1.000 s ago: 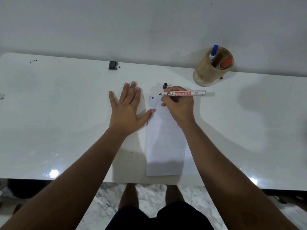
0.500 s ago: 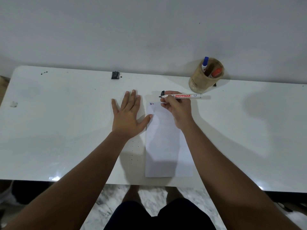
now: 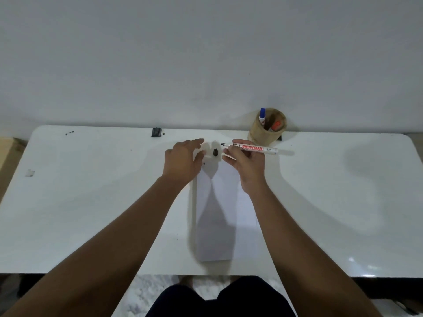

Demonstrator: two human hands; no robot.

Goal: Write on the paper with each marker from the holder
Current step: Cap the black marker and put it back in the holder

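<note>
Nearest the camera, dark shorts [image 3: 219, 300] and a marbled floor [image 3: 146, 291] sit below the table [image 3: 91, 202] edge. On the white top lies the paper [image 3: 217, 225], long and narrow, running away from the near edge, crossed by the shadows of both arms. Up at its far end, the right hand [image 3: 246, 164] pinches the marker [image 3: 251, 148], fingers closed round the barrel near the tip; the marker lies nearly level, bare black tip pointing left, off the sheet. The left hand [image 3: 183, 160] hovers at the paper's far left corner, fingers loosely spread and holding nothing. Between the 2 hands, a small black cap [image 3: 215, 152] rests on the table just past the paper. Further back right stands the round holder [image 3: 265, 133], with a blue-capped marker [image 3: 262, 114] and a red-capped marker [image 3: 275, 125] inside. Far left, a small black clip [image 3: 156, 132] sits by the wall [image 3: 206, 53].
</note>
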